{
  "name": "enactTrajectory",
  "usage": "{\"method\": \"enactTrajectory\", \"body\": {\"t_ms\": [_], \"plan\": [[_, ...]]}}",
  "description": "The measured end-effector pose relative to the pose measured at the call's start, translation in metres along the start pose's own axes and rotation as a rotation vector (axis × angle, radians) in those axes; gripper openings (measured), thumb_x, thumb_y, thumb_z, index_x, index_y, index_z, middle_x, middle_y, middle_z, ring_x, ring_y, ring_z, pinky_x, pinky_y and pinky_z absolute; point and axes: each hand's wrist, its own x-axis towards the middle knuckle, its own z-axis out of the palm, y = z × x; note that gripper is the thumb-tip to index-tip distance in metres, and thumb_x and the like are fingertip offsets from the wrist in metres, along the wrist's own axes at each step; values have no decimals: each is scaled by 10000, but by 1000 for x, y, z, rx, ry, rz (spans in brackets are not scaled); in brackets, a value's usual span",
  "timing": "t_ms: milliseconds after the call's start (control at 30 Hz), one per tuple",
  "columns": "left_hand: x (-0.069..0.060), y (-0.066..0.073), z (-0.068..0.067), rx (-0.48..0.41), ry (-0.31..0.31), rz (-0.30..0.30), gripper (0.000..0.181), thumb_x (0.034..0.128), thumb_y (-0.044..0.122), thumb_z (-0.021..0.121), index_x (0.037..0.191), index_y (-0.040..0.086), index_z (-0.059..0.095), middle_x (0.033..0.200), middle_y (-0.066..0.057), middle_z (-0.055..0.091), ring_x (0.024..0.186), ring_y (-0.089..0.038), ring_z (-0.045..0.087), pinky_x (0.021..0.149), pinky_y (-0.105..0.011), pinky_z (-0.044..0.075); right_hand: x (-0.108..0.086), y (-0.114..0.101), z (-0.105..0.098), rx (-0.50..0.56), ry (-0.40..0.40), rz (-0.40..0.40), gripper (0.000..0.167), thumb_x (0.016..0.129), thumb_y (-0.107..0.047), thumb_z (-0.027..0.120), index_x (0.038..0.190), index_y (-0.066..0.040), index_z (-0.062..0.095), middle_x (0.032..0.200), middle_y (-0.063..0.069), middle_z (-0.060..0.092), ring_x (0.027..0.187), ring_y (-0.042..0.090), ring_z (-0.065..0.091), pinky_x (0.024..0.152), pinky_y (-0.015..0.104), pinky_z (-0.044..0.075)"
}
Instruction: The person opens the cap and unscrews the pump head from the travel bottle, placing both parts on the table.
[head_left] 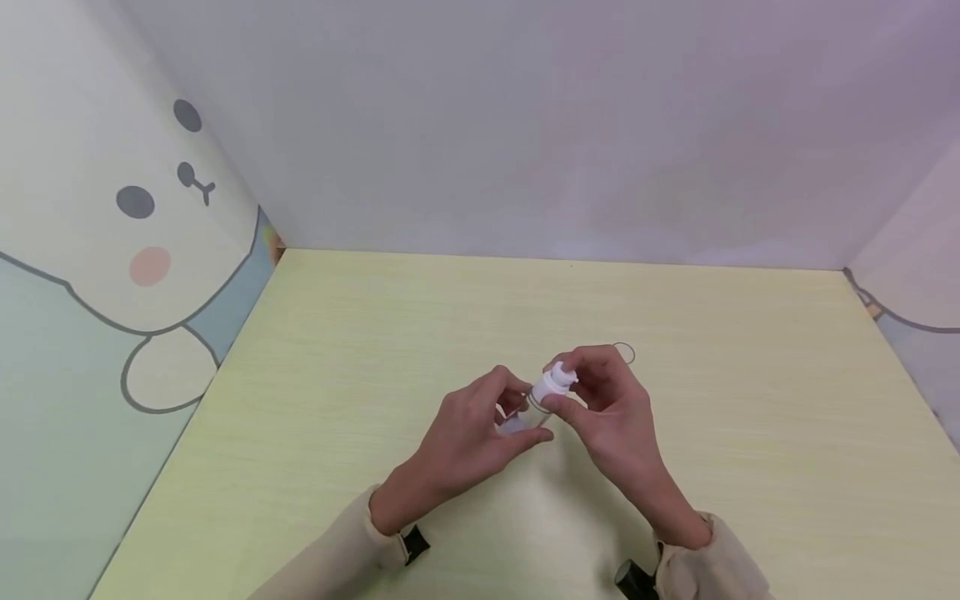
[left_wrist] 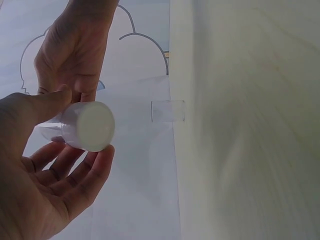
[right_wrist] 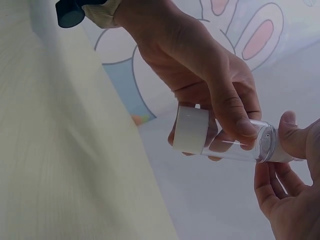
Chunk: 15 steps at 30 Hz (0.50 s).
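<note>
Above the near-middle of the pale wood-grain table (head_left: 375,317), a clear pump bottle (left_wrist: 89,126) is held tilted, its body largely masked by fingers; thumb and fingers also cover part of its white pump top (head_left: 557,380). A see-through cylinder (left_wrist: 168,111) gives the head view only a thin rim, partly behind the right hand (head_left: 611,412). Pale sleeves (head_left: 341,554) run off the lower frame. Left hand (head_left: 472,429) grasps the bottle body, thumb opposing fingers; right hand pinches the pump top. Wrists angle inward. Tabletop spreads wide either side; back edge meets a whitish wall (head_left: 525,125), well beyond both hands.
</note>
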Motion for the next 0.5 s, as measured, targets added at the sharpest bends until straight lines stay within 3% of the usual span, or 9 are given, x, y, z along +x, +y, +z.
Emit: {"method": "enactTrajectory", "body": {"t_ms": [300,500], "plan": [[0,1,-1,-63,-5,-31,478,768,235,948,1074,120,599,954,-8,736,820,-77,691,717,-133,574,-1,-2,0,23,-3,8,419,830,152,773,1149,61,517,1111,-31,683,966,128,680,859,198,605],[0,2,-1,-136,-16,-63,448,768,211,946,1063,135,617,976,12,746,850,-75,706,732,-154,590,-2,2,1,90,5,-54,411,814,179,769,1119,105,504,1105,-12,693,953,138,684,843,204,604]]}}
